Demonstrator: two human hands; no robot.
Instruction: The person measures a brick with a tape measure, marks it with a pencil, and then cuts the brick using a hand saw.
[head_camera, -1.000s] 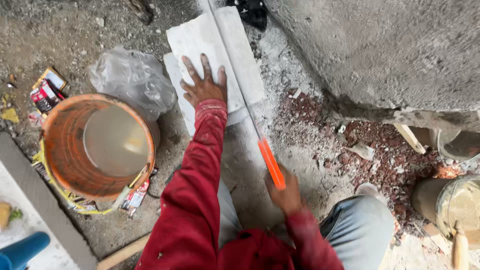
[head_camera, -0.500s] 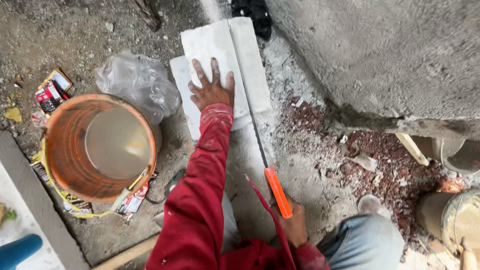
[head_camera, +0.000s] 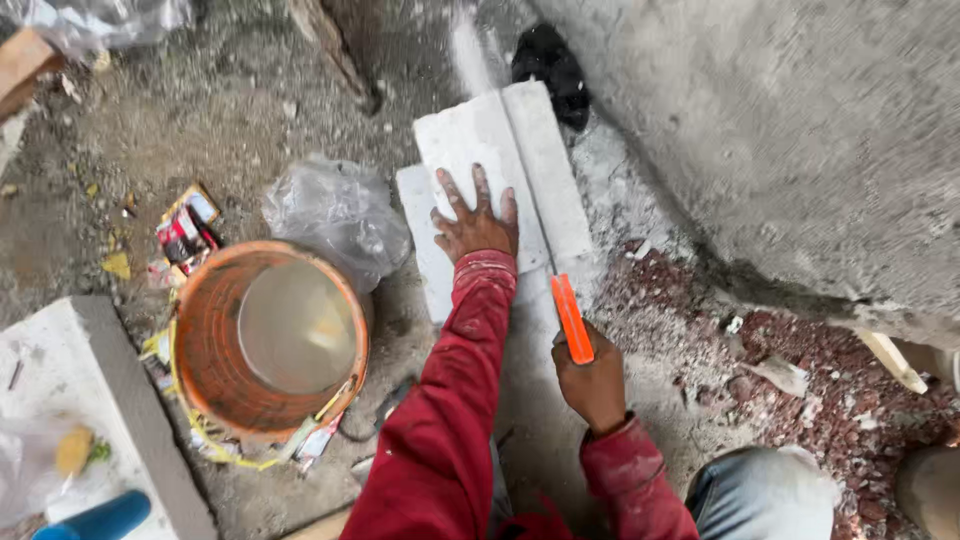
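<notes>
My left hand (head_camera: 477, 220) lies flat, fingers spread, on a white block (head_camera: 480, 160) that rests on the dusty ground. A cut runs lengthwise through the block, leaving a narrower strip (head_camera: 548, 170) on its right side. My right hand (head_camera: 592, 382) grips the orange handle of a saw (head_camera: 571, 318) just below the block's near end. The blade is hard to make out along the cut. Both sleeves are red.
An orange bucket (head_camera: 200, 350) holding cloudy water stands left of my left arm, with a crumpled clear plastic bag (head_camera: 335, 215) behind it. A rough concrete wall (head_camera: 800, 130) fills the right. Reddish rubble (head_camera: 800, 390) lies at its base. A pale slab (head_camera: 90, 400) sits lower left.
My right hand has drawn the saw back toward me, so the orange handle now sits nearer the block's near end. My left hand stays pressed on the block. The camera view has shifted closer.
</notes>
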